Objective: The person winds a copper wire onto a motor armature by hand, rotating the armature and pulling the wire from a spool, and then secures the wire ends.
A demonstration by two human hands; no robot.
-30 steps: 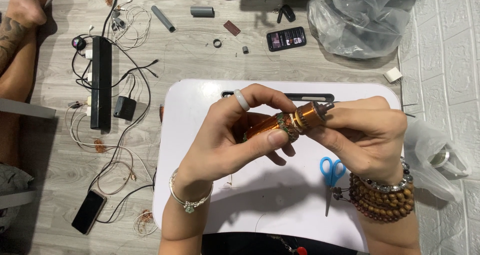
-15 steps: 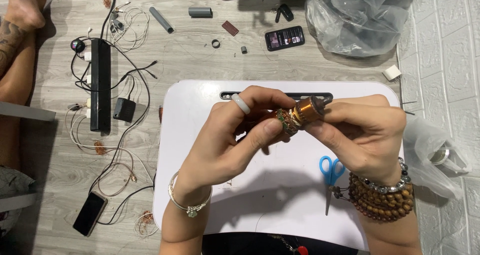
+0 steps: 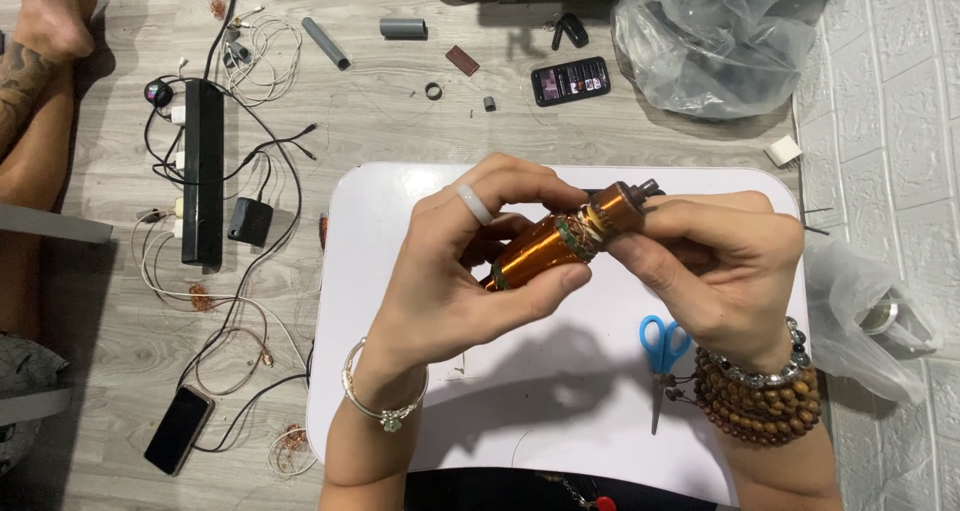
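While both hands are meeting above the worktop: I am holding one cylindrical copper-wound coil (image 3: 545, 254) between them, clear of the surface.
Left hand (image 3: 470, 271): I am wrapping my grip around the lower end of the coil, thumb underneath and fingers curled over the top, so it is clamped and cannot roll.
Right hand (image 3: 710, 261): I am pinching the upper end, fingertips closed on the coil near its dark tip, seemingly to steady that end.
Coil position: it is lying tilted, its dark tip pointing up and to the right, over the middle of the white rounded worktop (image 3: 380, 371).
Blue-handled scissors (image 3: 663, 356): they are lying on the worktop just below my right wrist, within easy reach.
Floor beyond: a black power strip (image 3: 203, 171) with tangled cables is lying to the left; a dark phone (image 3: 570, 81) and a crumpled clear plastic bag (image 3: 710, 41) are sitting past the far edge.
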